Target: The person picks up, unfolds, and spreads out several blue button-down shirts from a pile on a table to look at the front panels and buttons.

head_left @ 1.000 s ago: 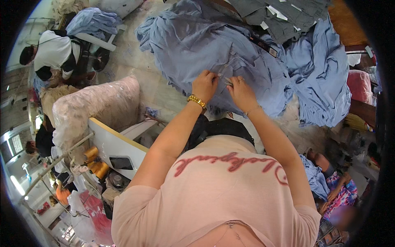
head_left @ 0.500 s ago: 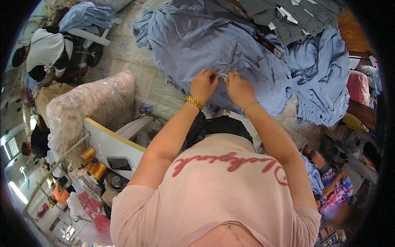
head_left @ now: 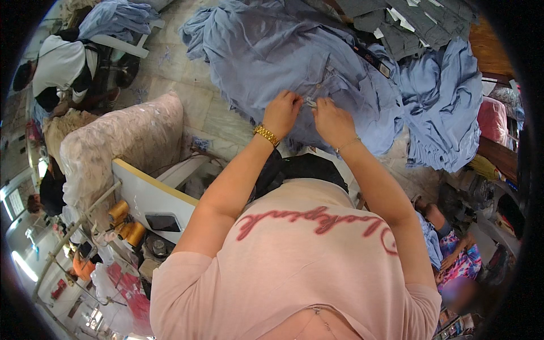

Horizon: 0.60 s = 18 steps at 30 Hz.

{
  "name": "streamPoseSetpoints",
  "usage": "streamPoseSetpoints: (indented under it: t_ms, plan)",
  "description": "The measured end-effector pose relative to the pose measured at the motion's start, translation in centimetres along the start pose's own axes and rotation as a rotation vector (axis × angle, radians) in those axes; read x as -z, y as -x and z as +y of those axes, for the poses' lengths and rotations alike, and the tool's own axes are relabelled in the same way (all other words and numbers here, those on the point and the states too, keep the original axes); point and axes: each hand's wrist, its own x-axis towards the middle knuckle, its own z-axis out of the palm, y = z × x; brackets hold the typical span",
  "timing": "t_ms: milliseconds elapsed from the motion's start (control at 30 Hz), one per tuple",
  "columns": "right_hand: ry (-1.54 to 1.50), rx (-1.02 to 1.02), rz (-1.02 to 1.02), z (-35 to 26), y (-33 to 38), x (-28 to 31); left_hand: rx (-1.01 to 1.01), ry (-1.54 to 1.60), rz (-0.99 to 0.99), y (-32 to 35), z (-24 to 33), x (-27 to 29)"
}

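Note:
A wide heap of light blue garments (head_left: 255, 62) with buttons lies in front of me. Over its near part, my left hand (head_left: 282, 115), with a gold-coloured watch at the wrist, is closed in a pinch; what lies between the fingertips is too small to make out. My right hand (head_left: 334, 123) is closed just beside it, on a small pale, metal-looking piece (head_left: 310, 103) that pokes out toward the left fingertips. Its kind does not show clearly. A narrow black strip (head_left: 371, 60) with a pale label rests on the heap beyond my right hand.
More blue cloth (head_left: 442, 107) spreads to the right, below grey garments (head_left: 408, 28) with white tags. At left stand a big wrapped bundle (head_left: 124, 133) and a white table (head_left: 133, 190) carrying a phone (head_left: 163, 222) and thread cones (head_left: 132, 232). Other people sit left and right.
Both hands stay over the blue cloth; the left has lifted slightly away and the gap between the fingertips is a little wider. The small pale piece is now more tilted.

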Motion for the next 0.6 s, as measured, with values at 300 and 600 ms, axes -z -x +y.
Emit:
streamPoseSetpoints:
  t_ms: [300,600]
  plan:
    - [0.016,0.058,-0.123,0.9,0.0,-0.7,0.339,0.22,-0.037,0.8,0.6,1.9]
    - [-0.129,0.091,0.092,2.0,1.9,-2.4,0.137,0.067,0.004,4.2,-1.2,2.3]
